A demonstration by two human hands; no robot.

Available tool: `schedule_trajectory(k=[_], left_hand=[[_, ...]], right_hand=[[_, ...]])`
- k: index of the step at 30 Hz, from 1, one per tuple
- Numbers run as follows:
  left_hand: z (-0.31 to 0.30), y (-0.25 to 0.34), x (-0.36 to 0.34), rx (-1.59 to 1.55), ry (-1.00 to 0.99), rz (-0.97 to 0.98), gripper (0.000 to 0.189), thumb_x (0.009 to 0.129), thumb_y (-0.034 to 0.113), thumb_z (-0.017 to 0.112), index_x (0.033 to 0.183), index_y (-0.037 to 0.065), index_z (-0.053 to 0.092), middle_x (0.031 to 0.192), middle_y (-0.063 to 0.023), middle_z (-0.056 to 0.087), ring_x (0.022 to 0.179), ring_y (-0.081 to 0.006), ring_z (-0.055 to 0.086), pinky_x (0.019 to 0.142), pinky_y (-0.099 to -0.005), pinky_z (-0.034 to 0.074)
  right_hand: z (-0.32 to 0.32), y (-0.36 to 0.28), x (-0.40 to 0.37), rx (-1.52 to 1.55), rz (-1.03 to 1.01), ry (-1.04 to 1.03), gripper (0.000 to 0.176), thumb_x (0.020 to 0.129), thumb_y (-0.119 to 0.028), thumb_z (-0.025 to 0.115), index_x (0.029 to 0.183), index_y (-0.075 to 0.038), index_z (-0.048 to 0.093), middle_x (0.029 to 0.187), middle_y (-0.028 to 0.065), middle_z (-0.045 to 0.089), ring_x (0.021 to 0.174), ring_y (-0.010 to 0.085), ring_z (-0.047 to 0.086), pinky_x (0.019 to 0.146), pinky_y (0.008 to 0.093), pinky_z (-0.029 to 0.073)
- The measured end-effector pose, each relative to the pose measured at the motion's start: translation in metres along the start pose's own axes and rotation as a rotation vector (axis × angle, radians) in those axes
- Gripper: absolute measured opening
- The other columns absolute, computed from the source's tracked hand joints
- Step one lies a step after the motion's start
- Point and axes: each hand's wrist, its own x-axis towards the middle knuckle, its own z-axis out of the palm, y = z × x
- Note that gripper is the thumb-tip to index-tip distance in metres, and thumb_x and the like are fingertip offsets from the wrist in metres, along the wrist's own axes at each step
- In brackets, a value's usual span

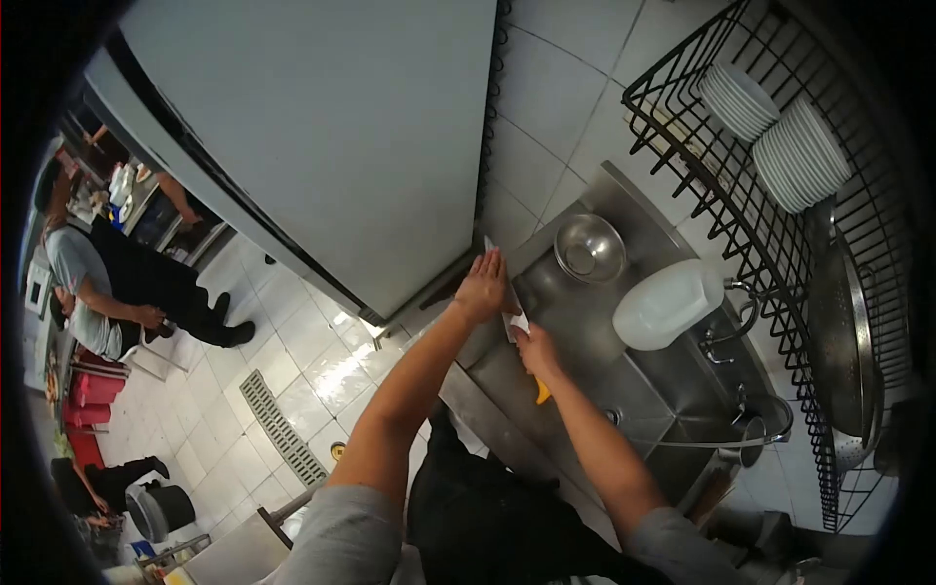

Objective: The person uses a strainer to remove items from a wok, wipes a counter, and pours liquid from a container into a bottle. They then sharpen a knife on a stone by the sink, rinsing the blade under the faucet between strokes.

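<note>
A knife with a yellow handle and a light blade is held over the left end of the steel sink counter. My right hand is closed round its handle, whose yellow end sticks out below the fist. My left hand lies flat along the blade, its fingers stretched out towards the tip. A round steel bowl and a whitish plastic container stand on the counter to the right of my hands.
Above the sink, a black wire rack holds stacked white plates and pans. Taps rise behind the basin. A large pale cabinet stands ahead. At the left, people stand near a worktop.
</note>
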Motion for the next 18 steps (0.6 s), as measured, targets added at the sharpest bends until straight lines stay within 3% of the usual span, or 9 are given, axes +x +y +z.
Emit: schedule_trajectory(k=[2,4,5,7,8,10,12,14,18], left_hand=[[-0.003,0.023,-0.026,0.135,-0.062,-0.026,0.108,0.071,0.063,0.066,0.138,-0.016,0.034,0.147,-0.0334,0.031,0.139,-0.0417,0.032,0.116,-0.0487,0.023],[0.002,0.072,-0.092,0.118,-0.064,-0.158,0.109,0.068,0.063,0.067,0.137,-0.016,0.036,0.147,-0.0340,0.031,0.138,-0.0418,0.033,0.116,-0.0494,0.023],[0.030,0.098,-0.130,0.467,0.044,-0.169,0.094,0.079,0.053,0.060,0.137,-0.017,0.036,0.147,-0.0360,0.029,0.138,-0.0431,0.034,0.116,-0.0512,0.022],[-0.010,0.144,-0.164,0.077,-0.105,-0.254,0.064,0.092,0.028,0.042,0.138,-0.016,0.036,0.148,-0.0368,0.027,0.139,-0.0469,0.030,0.117,-0.0525,0.018],[-0.013,0.145,-0.159,0.046,-0.110,-0.294,0.064,0.091,0.027,0.044,0.138,-0.016,0.035,0.148,-0.0364,0.026,0.141,-0.0473,0.025,0.117,-0.0524,0.016],[-0.014,0.117,-0.122,-0.078,-0.006,-0.306,0.071,0.089,0.034,0.051,0.138,-0.015,0.036,0.149,-0.0362,0.025,0.142,-0.0457,0.021,0.118,-0.0506,0.016],[0.015,0.060,-0.069,0.166,0.032,-0.180,0.085,0.083,0.047,0.059,0.137,-0.015,0.037,0.148,-0.0357,0.026,0.142,-0.0440,0.022,0.119,-0.0477,0.016],[-0.010,0.018,-0.024,-0.027,-0.005,-0.083,0.100,0.075,0.054,0.067,0.139,-0.015,0.033,0.149,-0.0333,0.028,0.142,-0.0407,0.026,0.118,-0.0476,0.018],[-0.012,0.031,-0.028,0.141,-0.080,-0.112,0.074,0.090,0.040,0.051,0.136,-0.016,0.037,0.148,-0.0335,0.029,0.137,-0.0394,0.036,0.116,-0.0467,0.025]], right_hand=[[0.005,0.005,-0.020,-0.010,-0.050,-0.008,0.027,0.091,-0.024,0.057,0.104,0.000,0.063,0.088,0.0227,0.067,0.081,0.0400,0.066,0.071,0.0453,0.050],[0.005,0.047,-0.079,-0.127,-0.083,-0.133,0.028,0.089,-0.018,0.056,0.111,-0.001,0.060,0.098,0.0237,0.066,0.093,0.0411,0.064,0.078,0.0467,0.049],[-0.001,0.060,-0.113,-0.096,-0.130,-0.203,0.031,0.089,-0.017,0.058,0.116,-0.002,0.059,0.103,0.0248,0.065,0.100,0.0421,0.061,0.082,0.0475,0.048],[-0.010,0.065,-0.147,-0.030,-0.053,-0.252,0.027,0.092,-0.017,0.057,0.114,-0.002,0.061,0.086,0.0203,0.065,0.079,0.0362,0.062,0.072,0.0431,0.049],[-0.022,0.041,-0.158,0.038,0.085,-0.342,0.026,0.093,-0.018,0.056,0.113,-0.001,0.061,0.080,0.0174,0.064,0.069,0.0314,0.061,0.067,0.0409,0.049],[-0.011,0.076,-0.102,-0.090,-0.086,-0.233,0.019,0.096,-0.023,0.055,0.097,-0.004,0.060,0.059,0.0020,0.052,0.047,0.0121,0.049,0.043,0.0306,0.039],[-0.013,0.031,-0.045,0.097,-0.240,-0.117,0.023,0.096,-0.026,0.056,0.088,-0.004,0.056,0.057,0.0022,0.050,0.044,0.0130,0.048,0.038,0.0312,0.038],[-0.020,-0.023,-0.013,0.120,0.044,-0.146,0.026,0.096,-0.025,0.055,0.091,0.001,0.058,0.060,0.0057,0.053,0.048,0.0182,0.051,0.042,0.0342,0.042],[-0.002,0.008,-0.008,-0.008,0.029,-0.111,0.020,0.096,-0.021,0.053,0.092,-0.002,0.057,0.059,0.0048,0.054,0.043,0.0185,0.052,0.036,0.0354,0.040]])
